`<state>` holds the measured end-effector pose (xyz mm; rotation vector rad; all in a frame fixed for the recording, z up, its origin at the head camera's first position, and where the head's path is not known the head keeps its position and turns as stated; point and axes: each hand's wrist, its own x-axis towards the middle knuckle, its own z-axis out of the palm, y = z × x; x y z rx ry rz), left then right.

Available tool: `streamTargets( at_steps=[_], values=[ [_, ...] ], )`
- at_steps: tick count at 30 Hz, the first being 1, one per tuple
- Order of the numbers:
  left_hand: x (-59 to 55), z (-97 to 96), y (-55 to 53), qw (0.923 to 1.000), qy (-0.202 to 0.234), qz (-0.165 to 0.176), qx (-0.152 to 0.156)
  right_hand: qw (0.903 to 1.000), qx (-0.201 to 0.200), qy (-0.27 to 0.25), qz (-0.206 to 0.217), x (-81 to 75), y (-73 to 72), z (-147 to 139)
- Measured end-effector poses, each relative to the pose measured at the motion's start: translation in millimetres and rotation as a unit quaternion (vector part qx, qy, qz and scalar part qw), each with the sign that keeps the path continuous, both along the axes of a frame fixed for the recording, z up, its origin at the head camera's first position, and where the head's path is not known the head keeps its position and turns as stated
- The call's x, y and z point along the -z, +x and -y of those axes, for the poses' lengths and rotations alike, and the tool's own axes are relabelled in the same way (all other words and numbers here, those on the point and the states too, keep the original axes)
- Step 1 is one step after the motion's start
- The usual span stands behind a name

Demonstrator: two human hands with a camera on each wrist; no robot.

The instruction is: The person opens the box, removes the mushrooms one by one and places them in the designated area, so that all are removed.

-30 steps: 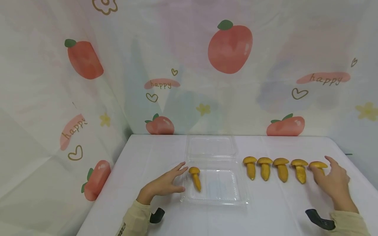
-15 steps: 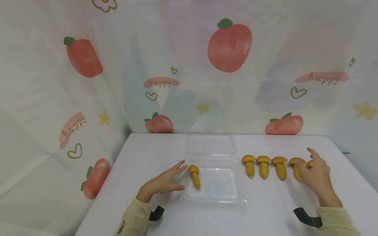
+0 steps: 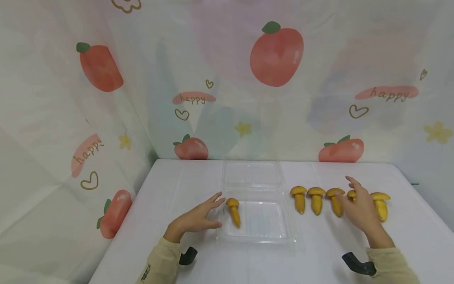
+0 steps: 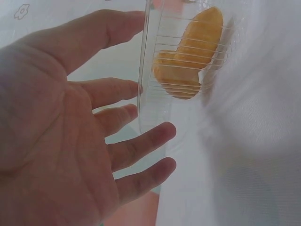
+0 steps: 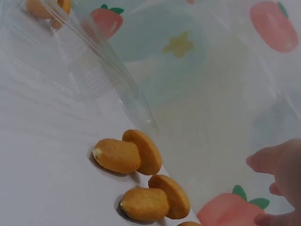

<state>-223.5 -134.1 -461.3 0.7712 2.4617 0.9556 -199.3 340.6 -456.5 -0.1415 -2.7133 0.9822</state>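
Mushrooms with yellow-brown caps and stems lie side by side on the table; the leftmost mushroom is nearest the box. My right hand hovers over the row, partly covering one mushroom, its fingertips overlapping the third mushroom. In the right wrist view this hand has spread fingers and holds nothing. A clear plastic box stands unlidded at the centre, holding one mushroom near its left side. My left hand is at the box's left wall, fingers extended; the left wrist view shows fingertips right against the plastic.
The box's hinged lid lies folded back behind it. A rightmost mushroom lies beyond my right hand. The white table ends at a fruit-printed curtain along the back and left. A black strap piece juts from each sleeve.
My right hand has moved left along the row, from the rightmost mushroom toward the third, uncovering the rightmost one. The left hand and the box have stayed in place.
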Motion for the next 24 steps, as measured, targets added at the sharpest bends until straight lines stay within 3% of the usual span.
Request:
streamTargets(
  at_steps=[7, 15, 24],
  values=[
    [0.2, -1.0, 0.0, 1.0000, 0.001, 0.000, 0.001, 0.9961, -0.071, -0.045, -0.027, -7.4, 5.7, 30.7],
    [1.5, -0.4, 2.0, 1.0000, -0.004, -0.008, 0.005, 0.9899, -0.130, -0.037, -0.041, -9.8, 13.8, 74.0],
    [0.1, -1.4, 1.1, 1.0000, -0.006, -0.004, 0.001, 0.9760, -0.205, -0.052, -0.054, 1.2, 19.4, 111.2]
  ],
)
